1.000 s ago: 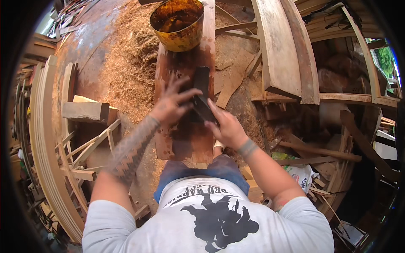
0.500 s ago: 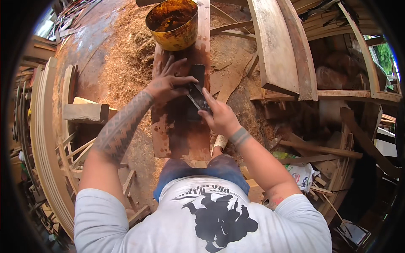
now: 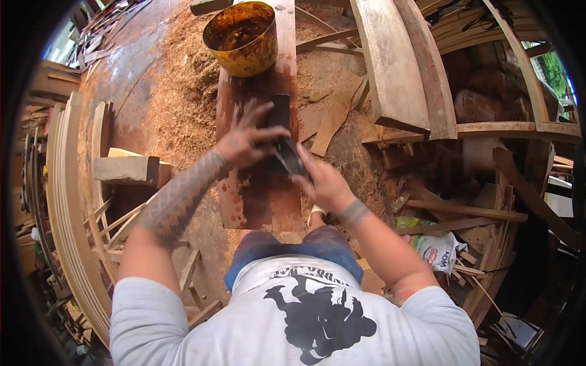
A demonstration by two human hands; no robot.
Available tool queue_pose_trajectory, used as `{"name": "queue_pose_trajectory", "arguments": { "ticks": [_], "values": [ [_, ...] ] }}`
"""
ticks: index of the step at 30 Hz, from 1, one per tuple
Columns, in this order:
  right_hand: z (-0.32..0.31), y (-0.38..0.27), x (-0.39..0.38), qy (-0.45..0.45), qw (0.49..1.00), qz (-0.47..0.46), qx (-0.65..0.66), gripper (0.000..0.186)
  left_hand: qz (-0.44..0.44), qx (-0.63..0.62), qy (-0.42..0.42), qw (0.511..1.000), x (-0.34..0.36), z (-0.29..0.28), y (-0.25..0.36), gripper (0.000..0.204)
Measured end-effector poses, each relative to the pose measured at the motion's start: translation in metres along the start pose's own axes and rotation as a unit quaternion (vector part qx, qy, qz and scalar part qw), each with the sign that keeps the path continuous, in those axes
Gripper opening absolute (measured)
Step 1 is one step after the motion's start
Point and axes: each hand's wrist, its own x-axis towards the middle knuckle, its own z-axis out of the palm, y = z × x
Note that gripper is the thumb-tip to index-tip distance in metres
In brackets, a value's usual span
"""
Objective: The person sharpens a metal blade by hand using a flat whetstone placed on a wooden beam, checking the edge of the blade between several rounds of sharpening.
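A dark whetstone (image 3: 281, 110) lies lengthwise on a wet, reddish-brown plank (image 3: 232, 204) in front of me. Slantwise over its near part is a flat dark metal blade (image 3: 289, 157), like a plane iron. My right hand (image 3: 325, 184) grips its near end, thumb and fingers closed along it. My left hand (image 3: 245, 139), slightly blurred, reaches in from the left. Its index finger presses on the blade's far end while the other fingers spread apart; the left thumb is hidden. Beyond the hands, a stained yellow tub (image 3: 243, 61) stands on the plank with dark residue inside.
Wood shavings (image 3: 183, 91) cover the floor left of the plank. Thick boards (image 3: 394, 67) rest at the upper right, above a beam. Long stacked strips (image 3: 67, 201) and a short timber block (image 3: 125, 169) stand on the left. A printed sack (image 3: 434, 250) lies among offcuts at right.
Both hands and the blade have shifted slightly nearer to me over the stone. The left fingers are lifted and more spread. The view has shifted a little.
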Motion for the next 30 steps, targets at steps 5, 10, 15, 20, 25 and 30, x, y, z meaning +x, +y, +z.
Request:
{"name": "queue_pose_trajectory", "arguments": {
  "ticks": [5,10,15,20,25,30],
  "values": [
    [0.007,-0.001,-0.024,-0.016,1.000,-0.002,0.007,0.088,0.022,-0.045,-0.005,0.999,-0.020,0.010,0.014,0.055],
    [0.024,0.011,0.062,0.054,0.997,-0.061,-0.012,0.083,0.025,-0.074,0.024,0.997,0.024,-0.019,-0.056,0.055],
    [0.005,-0.005,0.001,-0.026,0.998,0.033,0.038,0.080,0.037,-0.032,0.040,0.998,-0.015,0.013,-0.005,0.057],
    [0.015,0.001,0.009,0.016,0.999,0.006,0.032,0.080,0.018,-0.032,0.028,0.999,-0.008,0.001,-0.005,0.055],
    [0.016,-0.002,0.049,0.014,1.000,0.003,0.006,0.081,0.034,-0.100,0.061,0.993,0.012,-0.010,-0.055,0.053],
    [0.008,-0.003,-0.020,-0.002,0.999,0.012,0.046,0.083,0.017,-0.108,-0.002,0.994,-0.031,0.020,0.012,0.054]
  ]
}}
